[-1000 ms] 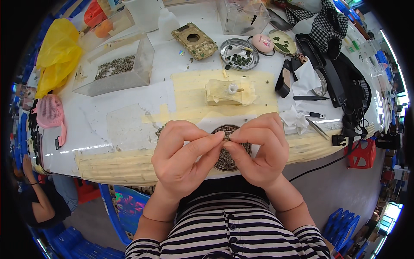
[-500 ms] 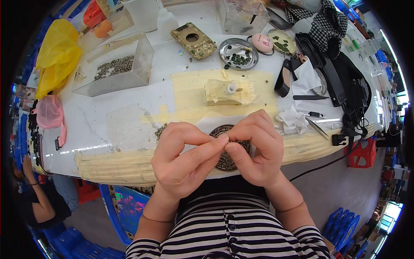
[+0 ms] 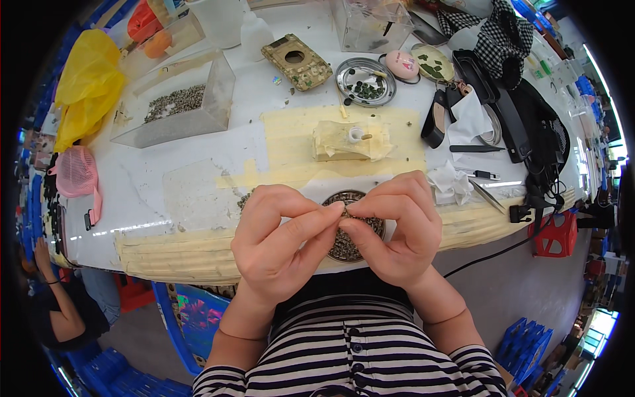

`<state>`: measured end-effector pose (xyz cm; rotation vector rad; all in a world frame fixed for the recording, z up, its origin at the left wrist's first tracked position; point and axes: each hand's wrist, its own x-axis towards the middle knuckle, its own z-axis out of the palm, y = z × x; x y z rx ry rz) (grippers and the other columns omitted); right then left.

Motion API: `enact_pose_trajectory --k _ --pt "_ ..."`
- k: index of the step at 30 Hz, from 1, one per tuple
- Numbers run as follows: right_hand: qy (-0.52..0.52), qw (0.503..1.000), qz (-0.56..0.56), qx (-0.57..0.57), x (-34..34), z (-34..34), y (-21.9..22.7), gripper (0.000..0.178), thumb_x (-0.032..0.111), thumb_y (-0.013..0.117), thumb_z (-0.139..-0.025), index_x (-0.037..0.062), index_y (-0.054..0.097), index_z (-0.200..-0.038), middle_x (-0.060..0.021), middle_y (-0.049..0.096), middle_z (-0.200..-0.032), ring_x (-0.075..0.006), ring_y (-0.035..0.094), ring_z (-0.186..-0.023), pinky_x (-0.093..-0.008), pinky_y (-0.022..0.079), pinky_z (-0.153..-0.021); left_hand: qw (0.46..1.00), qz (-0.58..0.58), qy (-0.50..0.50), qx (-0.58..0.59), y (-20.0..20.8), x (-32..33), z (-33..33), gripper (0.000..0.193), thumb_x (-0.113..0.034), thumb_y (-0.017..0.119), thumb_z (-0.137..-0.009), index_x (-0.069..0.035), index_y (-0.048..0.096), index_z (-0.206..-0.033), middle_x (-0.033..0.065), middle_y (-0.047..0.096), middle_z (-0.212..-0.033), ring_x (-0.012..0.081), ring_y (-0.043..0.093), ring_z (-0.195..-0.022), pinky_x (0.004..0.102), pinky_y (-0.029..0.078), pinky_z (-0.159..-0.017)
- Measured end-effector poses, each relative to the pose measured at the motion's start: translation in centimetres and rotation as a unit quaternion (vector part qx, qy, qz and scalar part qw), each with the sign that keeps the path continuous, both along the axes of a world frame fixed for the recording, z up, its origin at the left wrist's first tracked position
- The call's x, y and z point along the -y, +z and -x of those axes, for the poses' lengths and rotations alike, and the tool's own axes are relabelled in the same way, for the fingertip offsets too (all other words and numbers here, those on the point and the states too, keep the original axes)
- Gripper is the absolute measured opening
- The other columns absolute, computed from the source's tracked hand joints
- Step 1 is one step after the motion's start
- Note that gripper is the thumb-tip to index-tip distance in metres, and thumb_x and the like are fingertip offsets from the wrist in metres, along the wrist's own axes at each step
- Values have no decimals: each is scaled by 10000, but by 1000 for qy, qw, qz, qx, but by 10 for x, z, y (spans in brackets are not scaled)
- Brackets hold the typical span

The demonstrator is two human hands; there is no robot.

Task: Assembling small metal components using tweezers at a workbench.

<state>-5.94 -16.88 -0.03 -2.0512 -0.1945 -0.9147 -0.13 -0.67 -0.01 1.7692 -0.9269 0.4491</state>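
My left hand (image 3: 281, 241) and my right hand (image 3: 397, 228) meet fingertip to fingertip over a round metal dish (image 3: 345, 249) full of small grey-brown pieces. Both are closed in a pinch. Whatever lies between the fingertips is tiny and mostly covered, so I cannot tell its kind. Part of the dish is hidden behind my fingers. Beside my left hand, a small heap of similar bits (image 3: 245, 199) rests on the table. Beyond the dish stands a tape-covered block (image 3: 334, 147) with a small white cup (image 3: 357, 135) on top.
A clear bin (image 3: 218, 99) of small pieces stands at left. Farther back are a camouflage-patterned model hull (image 3: 297, 61) and a metal dish with dark green bits (image 3: 365, 83). Tweezers (image 3: 486, 196), crumpled tissue (image 3: 450, 182) and a black bag (image 3: 546, 126) lie at right.
My right hand has shifted slightly to the right, and the fingertips have parted a little. My left hand stays nearly in place, still pinching.
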Motion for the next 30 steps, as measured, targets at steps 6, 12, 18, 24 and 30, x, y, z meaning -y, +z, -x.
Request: enact_pose_trajectory --k 6,12,18,24,30 --pt "4 1000 6 -21 1 1 2 227 76 862 -680 84 738 -870 -18 648 -799 -202 553 -738 -307 422 -677 1000 3 -1 1 0 0 0 341 42 828 -625 -41 777 -952 27 639 -811 199 591 -738 312 470 -649" --pt "44 997 -29 -59 3 -1 0 174 75 839 -714 81 727 -847 -31 655 -802 -218 554 -734 -323 431 -687 1000 10 -15 5 0 0 0 340 33 826 -634 -49 781 -961 22 642 -815 195 590 -736 308 468 -648" --pt "27 999 -29 -20 3 0 -1 194 69 847 -702 89 718 -845 -22 658 -811 -212 553 -735 -316 428 -681 1000 2 -4 5 0 1 0 339 43 825 -629 -47 779 -953 29 639 -810 202 589 -728 313 467 -642" --pt "0 1000 15 18 0 -1 -1 234 65 862 -676 91 726 -865 -9 659 -812 -198 551 -732 -297 417 -671 1000 5 1 6 -1 2 -1 340 58 822 -620 -38 776 -943 35 634 -805 206 594 -730 317 469 -640" --pt "22 999 -10 -30 2 -1 1 192 88 841 -715 78 718 -862 -27 661 -806 -214 558 -736 -314 422 -682 1000 10 -10 3 0 0 0 342 39 824 -626 -42 780 -954 33 634 -809 202 596 -744 317 471 -652"
